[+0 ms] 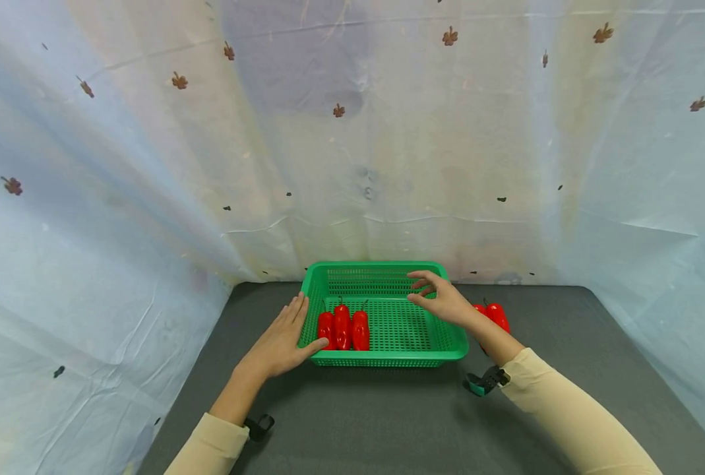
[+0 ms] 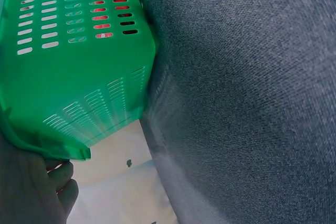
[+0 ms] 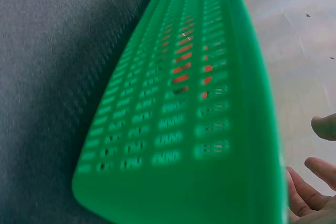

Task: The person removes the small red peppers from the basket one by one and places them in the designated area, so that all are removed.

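A green plastic basket [image 1: 388,355] stands on the dark table, with three red peppers [image 1: 342,328] side by side in its left part, stems toward the back. My left hand [image 1: 281,336] rests on the basket's left rim, fingers straight and thumb spread over the front left corner; the left wrist view shows its fingers [image 2: 67,190] at the rim. Above the right part of the basket hovers my right hand [image 1: 444,300], fingers loosely bent and thumb apart, holding nothing. Beyond the basket's right side lie more red peppers [image 1: 497,315], partly hidden by my right forearm.
The dark grey table [image 1: 352,422] extends in front of and beside the basket. A pale plastic sheet [image 1: 388,165] with brown leaf prints hangs behind the table and on both sides. A black strap [image 1: 489,380] hangs at my right wrist, another strap [image 1: 260,427] at my left.
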Demonstrator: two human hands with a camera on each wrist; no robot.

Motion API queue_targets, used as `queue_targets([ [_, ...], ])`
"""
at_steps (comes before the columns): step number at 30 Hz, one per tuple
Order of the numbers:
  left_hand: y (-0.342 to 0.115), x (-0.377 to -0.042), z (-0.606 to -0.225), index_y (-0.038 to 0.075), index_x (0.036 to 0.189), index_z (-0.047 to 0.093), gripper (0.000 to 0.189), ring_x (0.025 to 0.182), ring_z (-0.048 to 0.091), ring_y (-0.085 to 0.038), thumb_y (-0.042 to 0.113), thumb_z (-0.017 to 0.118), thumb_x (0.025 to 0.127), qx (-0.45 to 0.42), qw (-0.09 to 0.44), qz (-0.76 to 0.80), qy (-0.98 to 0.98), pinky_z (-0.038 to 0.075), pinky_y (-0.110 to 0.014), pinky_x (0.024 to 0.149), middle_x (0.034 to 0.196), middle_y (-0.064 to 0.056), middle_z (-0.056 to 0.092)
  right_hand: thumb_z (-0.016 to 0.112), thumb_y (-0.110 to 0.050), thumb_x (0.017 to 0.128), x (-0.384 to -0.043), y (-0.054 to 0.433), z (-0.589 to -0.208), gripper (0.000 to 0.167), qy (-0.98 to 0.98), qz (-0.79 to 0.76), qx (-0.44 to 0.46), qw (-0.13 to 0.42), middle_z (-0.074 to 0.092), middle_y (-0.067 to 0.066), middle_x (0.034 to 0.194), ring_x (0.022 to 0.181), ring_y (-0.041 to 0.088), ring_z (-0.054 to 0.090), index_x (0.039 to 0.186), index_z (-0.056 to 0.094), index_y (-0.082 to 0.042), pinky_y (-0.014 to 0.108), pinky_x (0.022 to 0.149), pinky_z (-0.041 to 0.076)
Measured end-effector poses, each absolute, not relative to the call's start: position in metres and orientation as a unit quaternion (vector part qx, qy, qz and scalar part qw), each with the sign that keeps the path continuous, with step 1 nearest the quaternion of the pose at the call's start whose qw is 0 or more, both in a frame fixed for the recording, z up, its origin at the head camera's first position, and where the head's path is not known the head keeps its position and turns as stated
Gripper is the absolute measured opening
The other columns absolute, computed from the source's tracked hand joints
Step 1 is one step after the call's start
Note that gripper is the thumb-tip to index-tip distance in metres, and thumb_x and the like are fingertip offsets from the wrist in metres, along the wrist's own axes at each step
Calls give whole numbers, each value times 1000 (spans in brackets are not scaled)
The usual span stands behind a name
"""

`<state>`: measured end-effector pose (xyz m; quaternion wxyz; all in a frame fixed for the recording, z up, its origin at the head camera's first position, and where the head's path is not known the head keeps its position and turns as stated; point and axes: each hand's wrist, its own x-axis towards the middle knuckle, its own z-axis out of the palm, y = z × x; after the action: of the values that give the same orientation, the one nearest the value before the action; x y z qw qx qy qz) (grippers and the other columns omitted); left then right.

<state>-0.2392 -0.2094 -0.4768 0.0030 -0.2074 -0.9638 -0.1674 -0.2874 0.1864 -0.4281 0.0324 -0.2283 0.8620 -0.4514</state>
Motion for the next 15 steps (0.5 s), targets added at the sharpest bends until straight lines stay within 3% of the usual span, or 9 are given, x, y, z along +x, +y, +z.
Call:
queue_targets([
  [15,-209,-239,-476,2,171,6,110,167,6,-34,74,51,102,-207,3,-170,-963,11,-52,134,180,-17,2,69,-20,107,-289,153,-434,53,856,-456,-235,55,62,24,140,124,42,63,155,51,-4,52,95,59],
])
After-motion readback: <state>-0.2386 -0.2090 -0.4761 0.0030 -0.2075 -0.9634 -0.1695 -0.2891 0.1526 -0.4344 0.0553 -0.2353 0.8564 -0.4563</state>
